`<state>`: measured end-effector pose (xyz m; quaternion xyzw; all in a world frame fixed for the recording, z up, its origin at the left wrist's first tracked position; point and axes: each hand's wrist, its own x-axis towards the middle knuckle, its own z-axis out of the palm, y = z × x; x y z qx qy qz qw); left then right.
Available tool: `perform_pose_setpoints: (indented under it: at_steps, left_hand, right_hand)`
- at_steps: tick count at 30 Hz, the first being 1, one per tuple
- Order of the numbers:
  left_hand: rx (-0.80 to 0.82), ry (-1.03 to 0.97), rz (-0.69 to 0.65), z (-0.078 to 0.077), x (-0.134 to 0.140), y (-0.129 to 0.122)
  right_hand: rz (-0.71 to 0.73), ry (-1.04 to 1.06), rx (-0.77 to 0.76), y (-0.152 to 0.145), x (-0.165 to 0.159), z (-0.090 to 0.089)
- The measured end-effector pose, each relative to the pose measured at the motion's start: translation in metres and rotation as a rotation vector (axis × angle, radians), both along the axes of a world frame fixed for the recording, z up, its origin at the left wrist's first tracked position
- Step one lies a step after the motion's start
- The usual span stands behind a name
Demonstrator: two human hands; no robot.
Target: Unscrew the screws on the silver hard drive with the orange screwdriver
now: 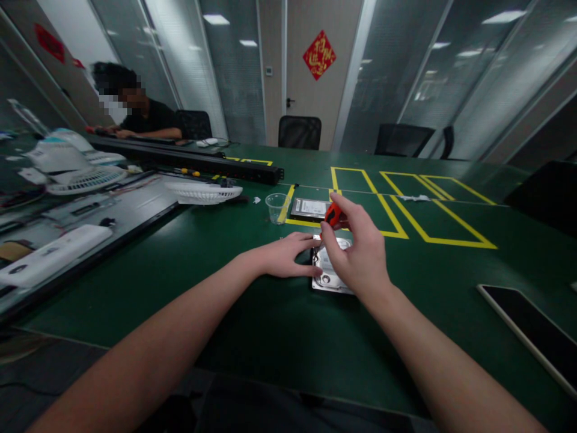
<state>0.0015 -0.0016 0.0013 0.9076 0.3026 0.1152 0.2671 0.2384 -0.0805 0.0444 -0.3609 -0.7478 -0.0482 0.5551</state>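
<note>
Toward the near edge of the table (252, 328), L hand (288, 255) has thumb n index wide on a silver drive (327, 264); R hand (363, 249) grips orange screwdriver (333, 214), tip prob by drive's far-left corner.

head-worn view, facing forward and down, near the green table (252, 337)

A green table (252, 325) marked with yellow tape (460, 243) fills the room's middle. Behind it, a pale door (347, 36) with a dark handle (291, 101) bears a red diamond sign (320, 55) lettered in gold. A small wall panel (268, 71) sits to its left. Framed glass (237, 84) flanks the door, mirroring bright lights (216, 19). Black chairs (300, 133) line the far edge; dark floor (58, 367) shows at lower left. The light is dim.
</note>
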Motion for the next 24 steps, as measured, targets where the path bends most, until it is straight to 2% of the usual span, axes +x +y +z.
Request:
perform_pose_setpoints:
  at_steps: [5,9,17,24]
  left_hand:
    - [-0.004,-0.028,-0.011,0.0001,0.0007,0.0002]
    - [-0.004,-0.019,-0.008,0.0009,0.0013,-0.0006]
    - [0.017,-0.026,-0.021,0.0009,0.0008,-0.0002]
    - [0.024,-0.027,-0.030,0.0008,0.0007,-0.0008]
  right_hand:
    - [-0.003,0.021,-0.045,-0.0005,0.0006,-0.0024]
    - [0.011,0.028,-0.016,0.0003,0.0011,-0.0026]
    - [-0.073,0.007,0.018,-0.0008,0.0028,0.0013]
    - [-0.024,0.006,0.023,-0.0010,-0.0004,0.0013]
